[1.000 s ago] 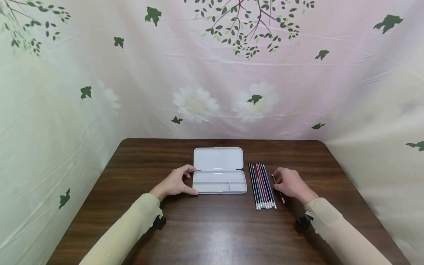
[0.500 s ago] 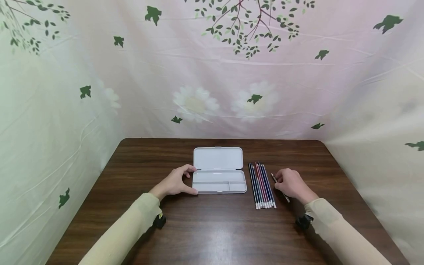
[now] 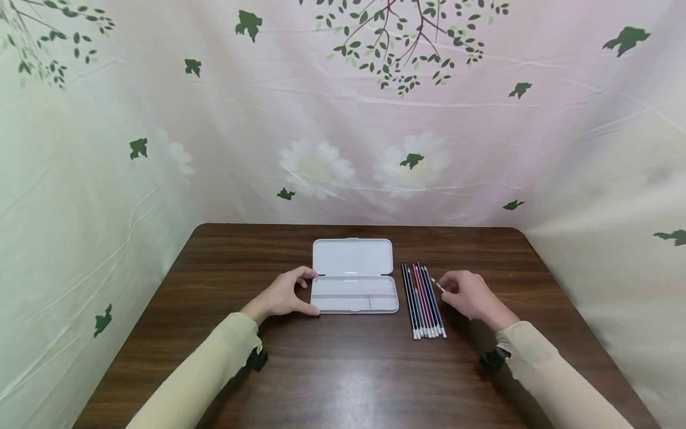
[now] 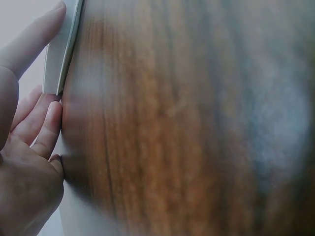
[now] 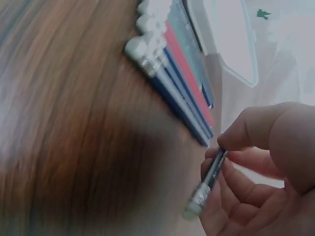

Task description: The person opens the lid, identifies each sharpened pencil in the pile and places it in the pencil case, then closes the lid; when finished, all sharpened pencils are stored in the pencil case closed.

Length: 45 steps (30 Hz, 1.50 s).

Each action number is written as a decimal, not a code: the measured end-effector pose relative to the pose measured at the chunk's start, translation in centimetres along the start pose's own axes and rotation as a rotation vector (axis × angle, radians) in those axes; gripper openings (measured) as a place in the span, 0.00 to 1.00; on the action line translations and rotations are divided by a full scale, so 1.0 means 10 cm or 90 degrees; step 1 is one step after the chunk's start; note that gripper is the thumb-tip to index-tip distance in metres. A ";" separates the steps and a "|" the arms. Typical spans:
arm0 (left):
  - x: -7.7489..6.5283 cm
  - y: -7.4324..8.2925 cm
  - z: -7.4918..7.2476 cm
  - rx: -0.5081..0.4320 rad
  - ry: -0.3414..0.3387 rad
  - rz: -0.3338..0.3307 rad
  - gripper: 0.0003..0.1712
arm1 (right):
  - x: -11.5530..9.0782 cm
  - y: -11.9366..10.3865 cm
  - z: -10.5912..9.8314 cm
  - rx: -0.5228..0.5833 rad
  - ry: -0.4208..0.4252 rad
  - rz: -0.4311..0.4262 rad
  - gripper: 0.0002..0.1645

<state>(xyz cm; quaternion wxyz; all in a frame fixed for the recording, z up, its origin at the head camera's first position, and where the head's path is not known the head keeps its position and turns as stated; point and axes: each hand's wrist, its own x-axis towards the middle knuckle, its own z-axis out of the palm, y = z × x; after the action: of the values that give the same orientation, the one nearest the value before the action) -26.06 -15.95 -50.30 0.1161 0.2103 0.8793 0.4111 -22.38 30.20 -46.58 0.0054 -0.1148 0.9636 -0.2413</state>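
Note:
A white pencil case (image 3: 341,302) lies with its lid (image 3: 352,256) folded back, its tray divided into compartments. My left hand (image 3: 284,294) holds the tray's left end, thumb at the front corner and fingers at the back. The left wrist view shows the thumb (image 4: 37,37) against the case's edge (image 4: 61,54). To the right of the case lies a row of pencils (image 3: 422,307), white erasers towards me. Just beyond them, my right hand (image 3: 468,294) pinches a short dark pencil (image 5: 211,174) between thumb and fingers, eraser end sticking out in the right wrist view.
The brown wooden table (image 3: 343,369) reaches back to a pale printed cloth (image 3: 354,119), which also hangs at both sides. A black wrist camera (image 3: 258,358) sits under the left forearm, another black camera (image 3: 493,359) under the right.
The short pencil has turned and come up in my right hand; its point has shifted left towards the row, and its eraser end now hides behind the hand. My left hand stays put.

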 end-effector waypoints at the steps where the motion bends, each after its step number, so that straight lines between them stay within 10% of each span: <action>1: 0.00 0.00 0.00 0.000 0.000 -0.002 0.47 | 0.01 -0.02 0.00 0.008 0.000 -0.014 0.11; 15: 0.01 -0.02 -0.02 0.005 -0.006 -0.005 0.47 | 0.20 -0.46 0.18 0.080 0.052 -0.226 0.12; 45: 0.02 -0.01 -0.01 0.005 -0.005 -0.023 0.47 | 0.56 -1.56 0.85 0.027 -0.072 -0.341 0.12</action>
<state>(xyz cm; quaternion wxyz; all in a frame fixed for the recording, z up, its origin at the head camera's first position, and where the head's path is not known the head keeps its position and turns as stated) -26.32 -15.93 -50.34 0.1263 0.1966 0.8841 0.4048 -23.92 11.67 -46.57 -0.0026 -0.3787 0.8918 -0.2477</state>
